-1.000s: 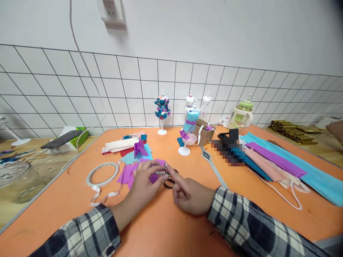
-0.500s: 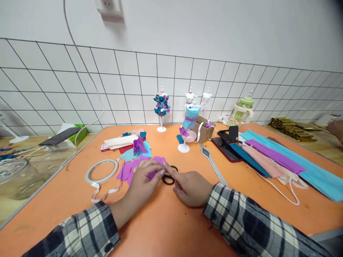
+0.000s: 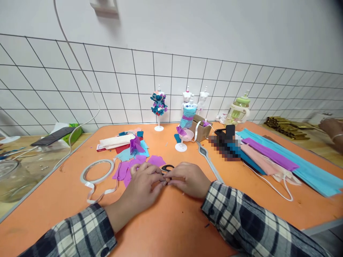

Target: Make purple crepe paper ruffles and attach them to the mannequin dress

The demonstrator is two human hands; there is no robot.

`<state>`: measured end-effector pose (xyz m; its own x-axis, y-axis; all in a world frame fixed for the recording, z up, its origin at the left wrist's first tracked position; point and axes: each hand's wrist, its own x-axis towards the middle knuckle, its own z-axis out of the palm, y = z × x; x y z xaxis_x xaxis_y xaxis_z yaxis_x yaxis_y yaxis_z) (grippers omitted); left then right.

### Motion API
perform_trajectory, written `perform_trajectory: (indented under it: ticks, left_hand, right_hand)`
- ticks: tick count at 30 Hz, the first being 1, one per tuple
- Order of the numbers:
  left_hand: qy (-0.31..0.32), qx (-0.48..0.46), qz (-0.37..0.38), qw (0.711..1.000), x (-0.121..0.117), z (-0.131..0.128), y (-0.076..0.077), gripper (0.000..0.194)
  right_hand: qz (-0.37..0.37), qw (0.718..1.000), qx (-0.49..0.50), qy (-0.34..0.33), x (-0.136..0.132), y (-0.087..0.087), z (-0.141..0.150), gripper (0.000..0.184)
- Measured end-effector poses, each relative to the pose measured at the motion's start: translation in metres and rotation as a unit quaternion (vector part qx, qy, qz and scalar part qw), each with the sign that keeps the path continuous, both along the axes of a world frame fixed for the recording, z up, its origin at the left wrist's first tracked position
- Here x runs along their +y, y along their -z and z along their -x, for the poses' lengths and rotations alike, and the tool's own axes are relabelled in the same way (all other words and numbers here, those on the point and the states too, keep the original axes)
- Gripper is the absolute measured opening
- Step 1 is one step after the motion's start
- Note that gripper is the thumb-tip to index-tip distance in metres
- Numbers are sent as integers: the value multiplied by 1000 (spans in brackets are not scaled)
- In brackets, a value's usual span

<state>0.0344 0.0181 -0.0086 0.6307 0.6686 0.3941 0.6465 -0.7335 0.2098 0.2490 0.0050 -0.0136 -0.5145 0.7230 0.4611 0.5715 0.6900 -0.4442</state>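
My left hand (image 3: 146, 185) and my right hand (image 3: 190, 178) meet at their fingertips above the orange table. Thumb and fingers of both are pinched together on something too small to make out. Just behind the fingertips lies a pair of scissors (image 3: 168, 167); one black handle loop shows, while the hands hide most of the rest. Purple crepe paper pieces (image 3: 125, 169) lie beyond and left of my left hand, partly covered by it. To their left rests a roll of white tape (image 3: 83, 174), a loose strip trailing from it.
Dressed mini mannequins (image 3: 159, 103) (image 3: 188, 116) stand at the back near a cardboard box (image 3: 203, 130). A lidded bottle (image 3: 238, 110) is behind right. Folded crepe paper (image 3: 273, 151) and a grey strap (image 3: 210, 164) lie right. Another person's hand (image 3: 333, 130) shows far right.
My right hand's extended index finger has drawn back into a pinch against its thumb, meeting my left fingertips. The fingertips have come lower, nearer me than the scissors. The camera view has shifted slightly.
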Motion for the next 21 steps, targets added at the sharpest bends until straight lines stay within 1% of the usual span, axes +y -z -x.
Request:
perform_trajectory:
  ticks: [7, 9, 11, 13, 16, 19, 21]
  left_hand:
    - [3, 24, 7, 1000, 0, -2, 1, 20]
    - [-15, 14, -4, 1000, 3, 0, 3, 20]
    - [-30, 0, -16, 999, 6, 1, 5, 26]
    - [-12, 4, -17, 1000, 8, 1, 8, 32]
    - [32, 49, -6, 998, 7, -1, 12, 38]
    - [30, 91, -5, 995, 4, -5, 16, 46]
    - [20, 104, -1, 994, 3, -7, 17, 48]
  right_hand:
    - [-33, 993, -97, 66, -1, -7, 0, 8]
    - [-24, 988, -110, 108, 2, -7, -1, 7]
    - [2, 979, -118, 168, 7, -3, -5, 8]
    - [29, 968, -126, 216, 12, 1, -8, 7]
    - [48, 962, -141, 230, 17, 5, -11, 8]
    - [52, 960, -152, 228, 16, 6, -9, 10]
    - [56, 959, -160, 226, 15, 4, -8, 13]
